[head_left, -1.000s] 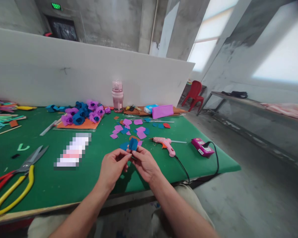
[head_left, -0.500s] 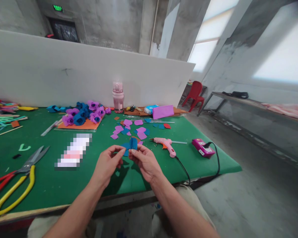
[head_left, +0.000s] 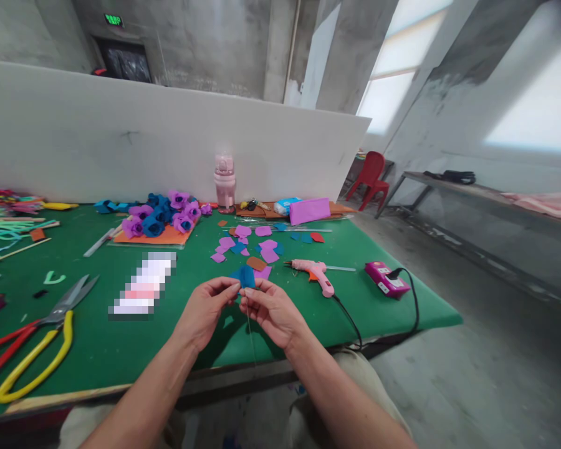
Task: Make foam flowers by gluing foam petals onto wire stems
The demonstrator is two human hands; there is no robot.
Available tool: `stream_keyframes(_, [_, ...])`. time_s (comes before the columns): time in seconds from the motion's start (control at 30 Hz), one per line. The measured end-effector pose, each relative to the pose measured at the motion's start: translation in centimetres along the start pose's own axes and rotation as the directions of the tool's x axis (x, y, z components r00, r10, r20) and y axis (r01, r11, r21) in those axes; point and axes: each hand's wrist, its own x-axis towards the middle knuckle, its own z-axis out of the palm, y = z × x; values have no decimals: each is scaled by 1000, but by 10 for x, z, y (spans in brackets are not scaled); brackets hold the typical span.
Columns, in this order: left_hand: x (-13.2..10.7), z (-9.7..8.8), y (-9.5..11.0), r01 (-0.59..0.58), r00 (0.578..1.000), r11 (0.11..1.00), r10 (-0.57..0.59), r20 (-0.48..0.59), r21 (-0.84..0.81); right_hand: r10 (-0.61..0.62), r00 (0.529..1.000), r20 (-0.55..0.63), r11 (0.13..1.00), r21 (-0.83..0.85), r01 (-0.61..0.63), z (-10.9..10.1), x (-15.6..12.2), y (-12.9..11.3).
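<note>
My left hand (head_left: pixel 206 310) and my right hand (head_left: pixel 273 310) meet over the green table (head_left: pixel 121 349), fingertips pinched together on a small blue felt piece (head_left: pixel 244 276). A thin wire (head_left: pixel 249 324) hangs down from that blue piece between my hands. Just beyond my fingers lie loose purple and blue felt petals (head_left: pixel 245 244) and one brown piece (head_left: pixel 256 264). A pink glue gun (head_left: pixel 313 272) lies to the right of my right hand, its black cord running off the table's front edge.
Yellow-handled scissors (head_left: pixel 42 349) lie at the front left. Finished purple and blue felt flowers (head_left: pixel 161 214) sit on an orange sheet at the back, beside a pink bottle (head_left: pixel 225 181). A magenta box (head_left: pixel 386 282) lies at the right; a white partition (head_left: pixel 121 143) backs the table.
Both hands have lowered a little and drawn closer. The blue piece sits lower between the fingertips, and a thin wire now shows hanging beneath it.
</note>
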Motion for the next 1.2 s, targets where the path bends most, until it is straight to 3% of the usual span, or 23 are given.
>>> stream_keyframes(0.47, [-3,4,4,-15,1000,1000,14,-18,-19,47,999,-7,998,35,-46,1,-1,0])
stream_keyframes(0.97, [-6,5,12,133,991,972,-129,30,-196,88,995,50,993,73,-92,-3,-1,2])
stream_keyframes(1.2, [-6,6,11,135,991,967,-135,17,-217,35,999,34,999,40,-37,1,-3,4])
